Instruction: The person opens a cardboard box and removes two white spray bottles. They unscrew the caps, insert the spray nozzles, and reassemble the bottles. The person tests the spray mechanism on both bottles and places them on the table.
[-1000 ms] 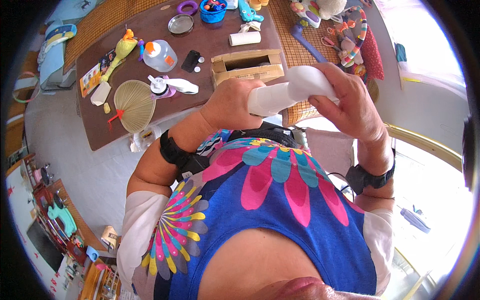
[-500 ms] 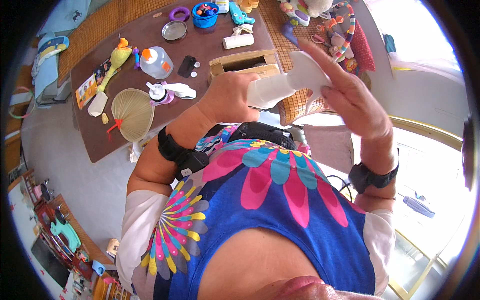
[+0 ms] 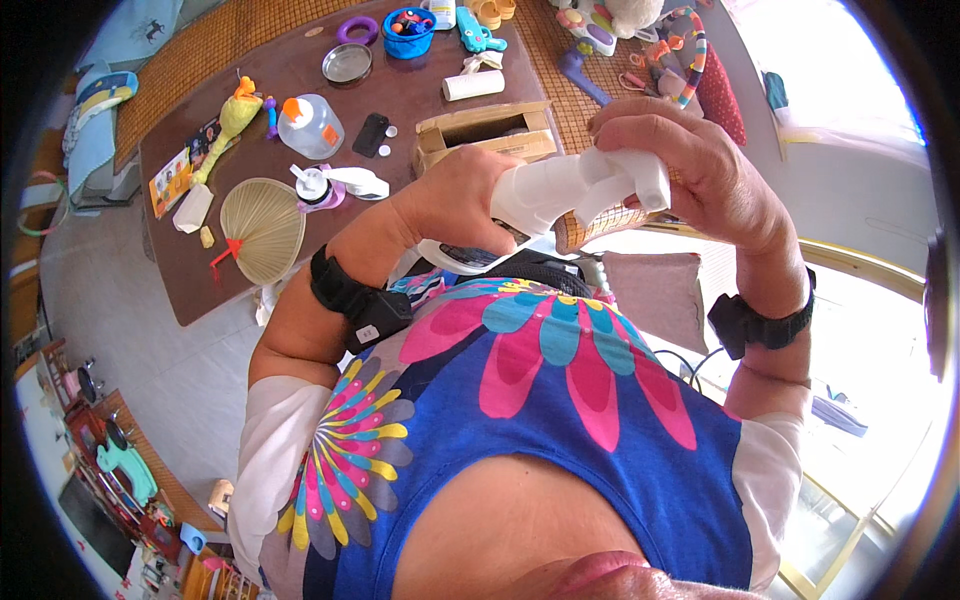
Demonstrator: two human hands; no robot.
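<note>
A white plastic device (image 3: 545, 190) with a wide tubular body and a branching, spout-like end stretches between my hands in front of my chest. My left hand (image 3: 458, 200) is closed round its left end. Below that hand curves a pale loop-shaped part (image 3: 465, 265), and I cannot tell whether it is joined to the device. The fingers of my right hand (image 3: 705, 175) curl over the top of the spout end and grip it; its thumb is mostly hidden. An opened cardboard box (image 3: 480, 130) sits on the table just beyond my left hand.
The brown table (image 3: 185, 265) holds a woven fan (image 3: 262, 225), a purple-and-white lidded item (image 3: 315, 185), a clear jug (image 3: 312, 128), a black phone-like object (image 3: 371, 134), a white roll (image 3: 473, 84) and a blue basket (image 3: 408, 40). Toys lie at the far right.
My right hand has closed over the device's right end, its fingers now bent rather than stretched. That end has turned, its spout swinging down and towards me. The pale loop has come into view.
</note>
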